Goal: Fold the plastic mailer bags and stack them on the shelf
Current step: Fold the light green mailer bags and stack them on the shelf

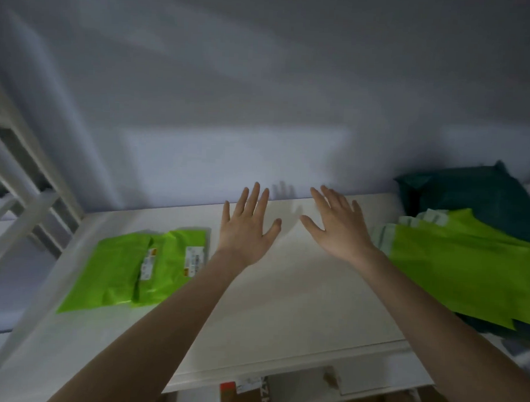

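Both my hands hover over the middle of a white shelf top (pixel 284 293), fingers spread and holding nothing. My left hand (pixel 247 227) is just right of a folded bright green mailer bag (pixel 139 268) with white labels, lying flat on the shelf's left part. My right hand (pixel 338 228) is just left of a pile of unfolded green mailer bags (pixel 467 264) fanned out on the shelf's right part. A dark teal bag (pixel 470 191) lies behind and under that pile.
A pale wall rises right behind the shelf. White frame rails (pixel 29 208) run along the far left. Cardboard boxes (pixel 249 394) show on a lower level below the shelf's front edge.
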